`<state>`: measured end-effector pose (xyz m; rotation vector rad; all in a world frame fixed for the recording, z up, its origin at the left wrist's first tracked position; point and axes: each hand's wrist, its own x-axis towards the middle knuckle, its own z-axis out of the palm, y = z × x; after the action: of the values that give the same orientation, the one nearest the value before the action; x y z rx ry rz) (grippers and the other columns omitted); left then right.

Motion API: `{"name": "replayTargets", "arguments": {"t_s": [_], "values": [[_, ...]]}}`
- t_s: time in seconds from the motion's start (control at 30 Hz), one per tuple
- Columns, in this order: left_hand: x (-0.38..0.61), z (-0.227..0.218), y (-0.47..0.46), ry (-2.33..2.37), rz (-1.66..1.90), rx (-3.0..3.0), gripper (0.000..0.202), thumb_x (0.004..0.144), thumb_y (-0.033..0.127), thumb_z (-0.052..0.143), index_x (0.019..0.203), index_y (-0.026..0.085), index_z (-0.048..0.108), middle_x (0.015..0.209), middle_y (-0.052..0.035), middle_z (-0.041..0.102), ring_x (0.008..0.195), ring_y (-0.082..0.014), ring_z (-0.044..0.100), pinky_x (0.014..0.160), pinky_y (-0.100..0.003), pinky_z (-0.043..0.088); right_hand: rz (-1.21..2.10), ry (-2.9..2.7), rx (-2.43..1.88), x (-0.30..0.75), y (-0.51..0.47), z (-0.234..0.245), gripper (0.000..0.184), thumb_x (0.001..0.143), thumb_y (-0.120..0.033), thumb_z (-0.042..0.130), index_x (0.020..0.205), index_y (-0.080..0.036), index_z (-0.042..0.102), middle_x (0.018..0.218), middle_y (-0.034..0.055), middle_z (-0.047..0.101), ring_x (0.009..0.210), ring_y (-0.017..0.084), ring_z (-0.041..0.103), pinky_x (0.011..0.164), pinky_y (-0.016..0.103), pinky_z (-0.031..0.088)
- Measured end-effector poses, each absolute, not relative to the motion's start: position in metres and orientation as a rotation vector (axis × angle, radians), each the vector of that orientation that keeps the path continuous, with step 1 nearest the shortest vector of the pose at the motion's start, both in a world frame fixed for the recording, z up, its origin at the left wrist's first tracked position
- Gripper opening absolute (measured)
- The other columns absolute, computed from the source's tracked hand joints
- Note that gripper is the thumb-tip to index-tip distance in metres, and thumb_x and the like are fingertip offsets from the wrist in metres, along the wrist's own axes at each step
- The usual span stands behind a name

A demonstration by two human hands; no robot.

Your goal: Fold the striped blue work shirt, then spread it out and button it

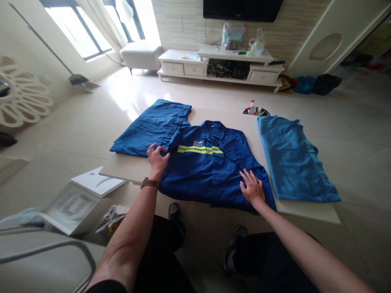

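The soft, light navy work jacket (210, 173) is best taken at its sleeve edge (171, 141), pinched by the left hand (158, 161) with curled fingers, the right hand (252, 188) spread flat

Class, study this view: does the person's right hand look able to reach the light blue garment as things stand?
Probably yes. The right hand rests on the navy work jacket, and the light blue garment lies just beyond the jacket's edge, with nothing between them.

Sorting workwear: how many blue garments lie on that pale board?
3. A folded dark blue garment at left, a dark blue work jacket with a yellow stripe in the middle, a lighter blue garment at right. Others could lie hidden underneath.
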<state>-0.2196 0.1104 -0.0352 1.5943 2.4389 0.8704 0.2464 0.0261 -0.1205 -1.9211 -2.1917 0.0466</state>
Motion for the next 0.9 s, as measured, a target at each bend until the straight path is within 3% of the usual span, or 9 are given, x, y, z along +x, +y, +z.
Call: {"name": "replayTargets", "arguments": {"t_s": [0.07,0.17,0.33,0.43,0.6,0.7,0.77,0.83,0.9], "values": [[-0.218,-0.039,0.114,2.304,0.775,1.792,0.014,0.088,0.034,0.067,0.095,0.024,0.075,0.157,-0.0035,0.05,0.155,-0.0341,0.031,0.128,-0.059,0.024,0.049,-2.196,-1.925,0.245,0.025,-0.118,0.052,0.103,-0.036,0.04,0.152,-0.029,0.055,0.164,0.0011,0.043,0.152,0.028,0.037,0.112,0.052,0.04],[-0.215,-0.043,0.12,2.192,0.697,1.899,0.03,0.095,0.029,0.057,0.121,0.026,0.073,0.153,-0.0033,0.057,0.153,-0.0296,0.038,0.131,-0.061,0.011,0.043,-2.204,-1.921,0.245,0.023,-0.116,0.053,0.102,-0.034,0.041,0.152,-0.028,0.055,0.163,0.0032,0.045,0.151,0.029,0.038,0.11,0.051,0.041],[-0.216,-0.035,0.124,2.228,0.886,1.885,0.051,0.095,0.024,0.053,0.144,0.012,0.058,0.154,-0.013,0.052,0.144,-0.0258,0.048,0.129,-0.042,0.032,0.027,-2.213,-1.923,0.245,0.022,-0.116,0.054,0.101,-0.033,0.041,0.154,-0.028,0.054,0.163,0.0041,0.045,0.151,0.03,0.038,0.109,0.05,0.041],[-0.201,-0.031,0.12,2.054,0.843,2.171,0.056,0.093,0.015,0.047,0.149,0.014,0.054,0.16,-0.0087,0.047,0.144,-0.0234,0.046,0.125,-0.035,0.038,0.025,-2.218,-1.927,0.245,0.022,-0.116,0.053,0.102,-0.034,0.041,0.154,-0.028,0.053,0.164,0.0031,0.043,0.152,0.029,0.038,0.108,0.049,0.042],[-0.161,-0.036,0.108,1.621,0.331,2.411,0.062,0.083,0.006,0.048,0.142,0.021,0.06,0.155,-0.0035,0.054,0.137,-0.0221,0.053,0.118,-0.036,0.044,0.036,-2.198,-1.921,0.245,0.022,-0.116,0.052,0.102,-0.034,0.042,0.153,-0.028,0.054,0.164,0.0022,0.044,0.152,0.028,0.037,0.109,0.05,0.041],[-0.156,-0.04,0.104,1.833,0.3,2.388,0.067,0.08,0.004,0.049,0.143,0.023,0.059,0.159,-0.0053,0.05,0.149,-0.0273,0.041,0.129,-0.052,0.026,0.06,-2.184,-1.919,0.244,0.022,-0.114,0.053,0.101,-0.033,0.042,0.152,-0.027,0.056,0.163,0.004,0.045,0.151,0.03,0.038,0.109,0.051,0.041],[-0.163,-0.044,0.103,2.065,0.296,2.288,0.075,0.077,0.002,0.05,0.148,0.024,0.056,0.165,-0.0068,0.04,0.155,-0.0352,0.029,0.127,-0.064,0.021,0.077,-2.178,-1.923,0.243,0.022,-0.113,0.053,0.1,-0.033,0.042,0.152,-0.027,0.056,0.162,0.0041,0.046,0.15,0.03,0.039,0.109,0.051,0.041],[-0.171,-0.048,0.105,2.235,0.276,2.104,0.077,0.078,0.002,0.049,0.152,0.023,0.054,0.162,-0.0115,0.044,0.148,-0.0407,0.037,0.116,-0.064,0.036,0.087,-2.169,-1.93,0.242,0.022,-0.111,0.053,0.1,-0.033,0.042,0.151,-0.027,0.057,0.162,0.0035,0.046,0.15,0.03,0.039,0.109,0.051,0.041],[-0.177,-0.05,0.107,2.282,0.29,1.995,0.069,0.082,0.004,0.047,0.148,0.02,0.059,0.148,-0.015,0.057,0.131,-0.0388,0.051,0.102,-0.055,0.048,0.09,-2.163,-1.931,0.242,0.022,-0.111,0.053,0.1,-0.033,0.042,0.151,-0.027,0.057,0.162,0.0038,0.046,0.15,0.031,0.04,0.108,0.052,0.041]]}}
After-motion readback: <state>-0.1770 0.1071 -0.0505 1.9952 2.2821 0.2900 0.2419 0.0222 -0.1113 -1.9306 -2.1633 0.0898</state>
